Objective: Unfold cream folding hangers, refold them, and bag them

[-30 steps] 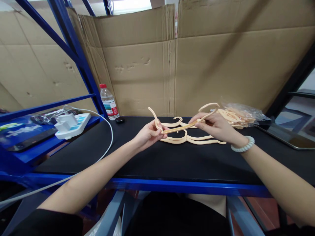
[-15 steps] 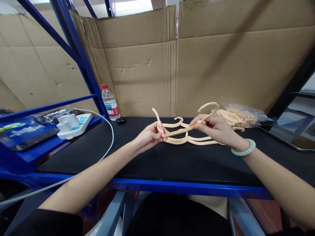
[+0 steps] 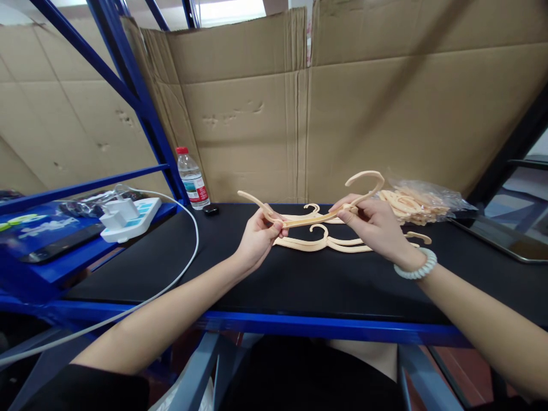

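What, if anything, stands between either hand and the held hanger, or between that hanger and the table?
Nothing visible separates the left hand or right hand from the held hanger; both grip it. Other hangers lie on the table, showing above and below it in the view; whether any sits directly underneath, I cannot tell.

We look into an apparent workshop, with blue metal framing [image 3: 148, 123] at upper left, cardboard panels [image 3: 244, 142] across the top.
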`<state>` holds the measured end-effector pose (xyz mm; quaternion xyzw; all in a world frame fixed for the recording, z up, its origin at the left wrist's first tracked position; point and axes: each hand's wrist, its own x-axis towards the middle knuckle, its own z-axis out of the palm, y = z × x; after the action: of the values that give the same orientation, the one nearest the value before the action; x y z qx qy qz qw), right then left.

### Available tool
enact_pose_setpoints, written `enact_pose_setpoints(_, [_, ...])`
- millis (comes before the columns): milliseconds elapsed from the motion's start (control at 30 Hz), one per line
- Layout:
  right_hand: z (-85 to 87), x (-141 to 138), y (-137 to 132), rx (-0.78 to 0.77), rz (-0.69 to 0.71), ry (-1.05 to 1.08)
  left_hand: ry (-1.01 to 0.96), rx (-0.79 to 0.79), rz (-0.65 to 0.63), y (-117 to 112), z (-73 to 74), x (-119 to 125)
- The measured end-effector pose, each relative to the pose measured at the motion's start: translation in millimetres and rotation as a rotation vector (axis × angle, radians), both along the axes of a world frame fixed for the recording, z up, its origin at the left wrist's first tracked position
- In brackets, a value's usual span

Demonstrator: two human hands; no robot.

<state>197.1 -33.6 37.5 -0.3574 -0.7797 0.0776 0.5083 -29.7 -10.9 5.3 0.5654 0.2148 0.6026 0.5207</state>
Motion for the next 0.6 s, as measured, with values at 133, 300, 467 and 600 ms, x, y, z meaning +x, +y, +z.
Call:
enact_pose_setpoints(133, [-0.6,-3.5,-4.0,-0.002,-0.046,-0.002,0.015,0.034,0.047,2.1,-4.0,1.2])
enact_pose_setpoints(300, [-2.2,-1.9,-0.9,-0.055,-0.108,0.024,0.059,0.041,0.062,2.5,-6.9,2.7])
enact_pose_setpoints(467, [-1.1,6.1,7.8,-0.130,-0.206,0.019,0.037,-0.145,0.087,2.5,1.0,-2.4])
enact_pose_setpoints(600, [-0.4,12.7,13.8,-0.276,-0.152,0.026,0.003,-0.224,0.158,11.6,12.8,-14.8])
